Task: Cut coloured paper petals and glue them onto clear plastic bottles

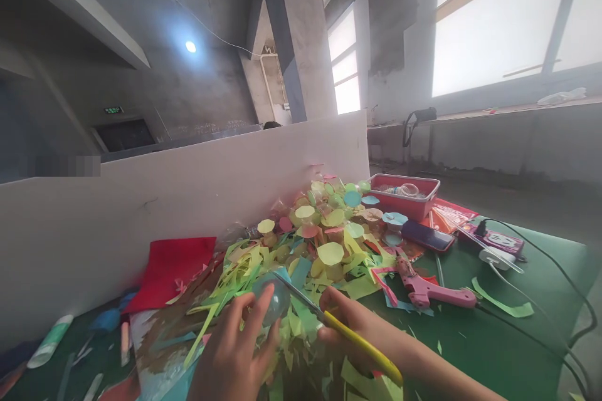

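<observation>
My left hand [242,341] is at the lower middle, its fingers curled round a clear rounded piece with blue paper [276,302] on it. From the right comes my right hand [350,322], closed on yellow-handled scissors [362,341]. The scissor blades point up and left, and their tips are at the top of the blue piece. Beyond both hands lies a heap of cut paper strips [244,263] and clear pieces topped with paper discs, such as a pale yellow disc [330,254].
A pink glue gun [435,291], a phone [427,236], a power strip [498,243] with cables and a red basket [409,200] are on the right. Red sheet [174,266] and a green-white tube [51,341] lie left. A white partition [211,175] stands behind.
</observation>
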The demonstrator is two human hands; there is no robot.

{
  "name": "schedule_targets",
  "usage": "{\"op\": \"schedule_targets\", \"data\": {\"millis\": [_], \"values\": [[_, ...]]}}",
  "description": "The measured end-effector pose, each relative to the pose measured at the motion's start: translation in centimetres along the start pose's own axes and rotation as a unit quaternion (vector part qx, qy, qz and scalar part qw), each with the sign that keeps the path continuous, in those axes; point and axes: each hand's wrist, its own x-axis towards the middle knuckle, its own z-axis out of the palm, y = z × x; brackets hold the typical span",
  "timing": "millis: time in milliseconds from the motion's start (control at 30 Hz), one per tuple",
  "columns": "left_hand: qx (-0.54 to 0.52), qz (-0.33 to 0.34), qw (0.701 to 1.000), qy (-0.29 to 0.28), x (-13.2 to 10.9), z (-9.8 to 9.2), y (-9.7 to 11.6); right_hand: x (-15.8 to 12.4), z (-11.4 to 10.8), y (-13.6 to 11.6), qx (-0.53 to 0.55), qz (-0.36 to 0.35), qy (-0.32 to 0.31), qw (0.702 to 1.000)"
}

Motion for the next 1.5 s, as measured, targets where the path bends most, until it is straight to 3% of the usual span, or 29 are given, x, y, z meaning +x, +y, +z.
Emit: {"op": "schedule_targets", "data": {"millis": [133,267,467,700,933,1200,1500], "values": [[-0.005,-0.011,1.0,0.012,0.2,0.2,-0.2,-0.2,0.0,-0.4,-0.005,0.002,0.009,1.0],[-0.02,-0.015,0.999,0.024,0.2,0.3,-0.3,-0.5,-0.3,-0.5,-0.017,-0.039,-0.017,0.999],[-0.037,-0.03,0.999,-0.026,-0.4,0.7,-0.3,-0.5,-0.5,-0.4,-0.047,-0.06,-0.028,0.997],[-0.127,-0.026,0.991,-0.029,-0.8,1.8,0.0,-0.3,-0.2,-0.2,-0.069,-0.003,-0.001,0.998],[-0.145,-0.032,0.989,-0.024,-0.7,1.8,0.1,-0.4,-0.1,0.0,-0.046,-0.009,0.004,0.999],[-0.156,-0.016,0.987,-0.021,-0.7,1.7,0.2,-0.3,-0.5,0.0,-0.037,-0.073,-0.031,0.996],[-0.157,-0.017,0.987,-0.014,-0.6,1.8,0.2,-0.3,-0.4,-0.4,-0.051,-0.011,-0.009,0.999]]}}
